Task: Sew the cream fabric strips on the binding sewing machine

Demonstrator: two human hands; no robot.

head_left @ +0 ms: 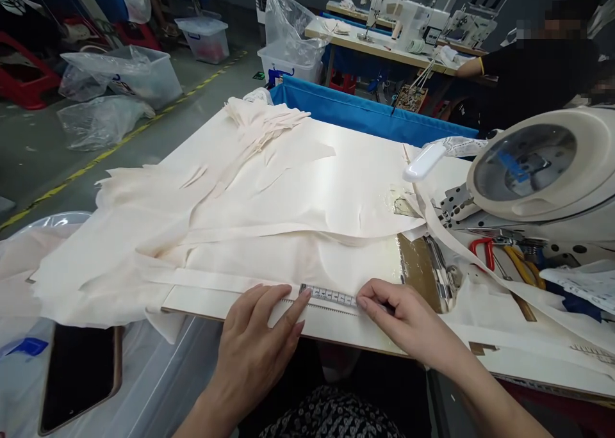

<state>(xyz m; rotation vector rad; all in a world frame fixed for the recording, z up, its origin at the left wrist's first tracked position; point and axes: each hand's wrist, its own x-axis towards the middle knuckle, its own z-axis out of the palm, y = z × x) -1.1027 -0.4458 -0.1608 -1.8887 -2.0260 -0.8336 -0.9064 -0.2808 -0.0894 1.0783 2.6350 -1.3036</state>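
A short stretch of grey tape measure (pixel 329 296) with black markings lies along the front edge of the cream fabric (pixel 298 259). My left hand (pixel 262 335) rests palm down, fingers apart, with its index fingertip on the tape's left end and the other fingers on the fabric and table. At the tape's right end, my right hand (pixel 401 313) is closed in a pinch on it. Part of the tape is hidden in the right hand's fingers. A printed ruler scale (pixel 336 308) runs along the table edge just below the tape.
A sewing machine (pixel 542 169) stands at right, near red-handled scissors (pixel 482 252). Thin cream pieces (pixel 259 124) are heaped at the back left. A phone (pixel 79 377) lies on a plastic bin at lower left. Another person (pixel 538 73) sits at the far table.
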